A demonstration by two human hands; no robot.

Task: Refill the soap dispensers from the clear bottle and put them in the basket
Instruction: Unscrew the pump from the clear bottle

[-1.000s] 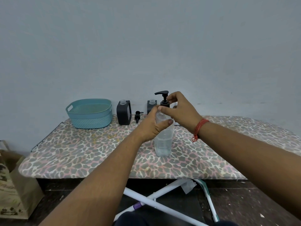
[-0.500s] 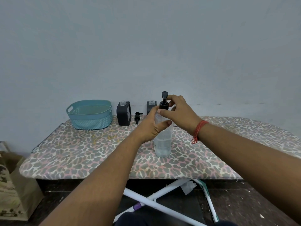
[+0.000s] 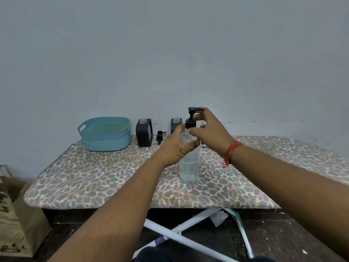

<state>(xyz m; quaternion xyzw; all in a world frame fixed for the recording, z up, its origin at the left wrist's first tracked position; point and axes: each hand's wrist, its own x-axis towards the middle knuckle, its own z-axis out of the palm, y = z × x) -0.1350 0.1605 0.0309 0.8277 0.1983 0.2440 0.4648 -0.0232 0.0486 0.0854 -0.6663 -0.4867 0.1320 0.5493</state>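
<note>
Item: clear plastic bottle (image 3: 189,165), standing mid-table (image 3: 94,178). We are steadying its shoulder in our left hand (image 3: 174,148), grip wrapped around it, while our right hand (image 3: 209,132) is pinching the black pump cap (image 3: 191,118), likely unscrewing it for pouring.

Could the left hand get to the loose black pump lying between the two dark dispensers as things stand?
Probably yes, once it lets go: the left hand now grips the clear bottle, and the loose pump lies just beyond it on the ironing board, with nothing between them.
</note>
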